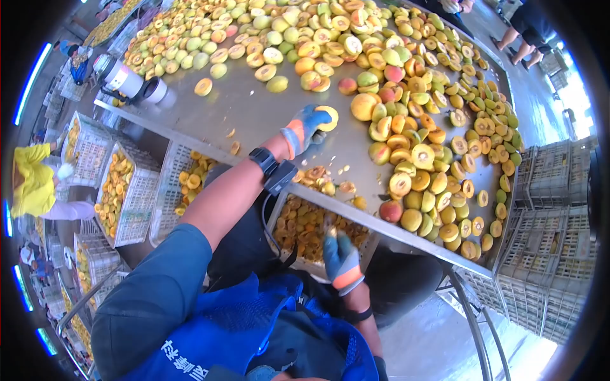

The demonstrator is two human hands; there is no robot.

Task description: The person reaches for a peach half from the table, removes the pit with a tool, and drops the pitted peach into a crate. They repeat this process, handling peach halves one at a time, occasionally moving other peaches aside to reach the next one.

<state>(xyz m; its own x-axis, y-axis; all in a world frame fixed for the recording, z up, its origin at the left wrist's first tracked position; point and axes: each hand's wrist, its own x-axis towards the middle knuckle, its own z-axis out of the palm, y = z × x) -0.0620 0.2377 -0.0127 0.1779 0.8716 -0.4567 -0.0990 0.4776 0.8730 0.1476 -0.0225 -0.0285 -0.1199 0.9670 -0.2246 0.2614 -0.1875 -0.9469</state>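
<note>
My left hand (309, 127), in a grey-blue glove with an orange cuff, is closed around a yellow peach half (328, 119) above the metal table (254, 105). Lower down, at the table's near edge, my right hand (342, 259) wears a matching glove. Its fingers are pinched together over a crate (298, 228) full of pitted pieces and scraps; a small dark thing shows at the fingertips, too blurred to name. Halved and whole peaches (419, 155) are heaped to the right of my left hand and along the far side. Scraps (318, 176) lie between my hands.
Crates of peach halves (117, 190) stand on the floor at left, near a person in a yellow top (35, 181). Stacked grey crates (540, 247) are at right. A white cylindrical device (121, 77) sits at the table's left corner. Other people are farther off.
</note>
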